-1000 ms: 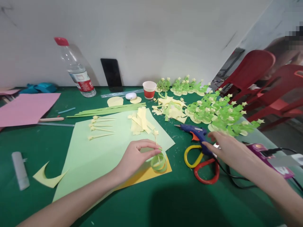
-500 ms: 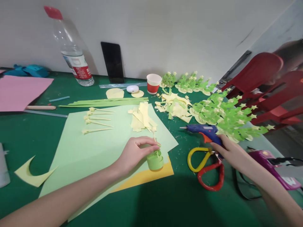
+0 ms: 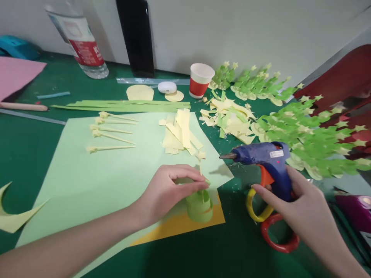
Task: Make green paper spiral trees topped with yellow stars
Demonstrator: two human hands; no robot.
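My left hand (image 3: 171,189) is closed in a pinch on a curled green paper strip (image 3: 199,211), whose loops hang below the fingers. A thin pale stem topped by a small yellow paper star (image 3: 200,155) rises from the same pinch. My right hand (image 3: 307,210) grips a blue hot glue gun (image 3: 255,154), its nozzle pointing left and a finger near the orange trigger (image 3: 265,175). Scissors (image 3: 280,236) with one yellow and one red handle lie beneath the gun. Several yellow stems (image 3: 113,148) with star tips rest on the pale green sheet (image 3: 69,173).
Yellow paper strips (image 3: 182,129) and a scrap pile (image 3: 232,121) lie beyond my left hand. Finished green paper plants (image 3: 307,131) stand at the right. Along the back are a paper cup (image 3: 199,81), a black phone (image 3: 137,38) and a water bottle (image 3: 84,46).
My right hand has lifted the glue gun off the table, and its nozzle is nearer the camera. My left hand still pinches the strip and stem. The view has tilted down and closer.
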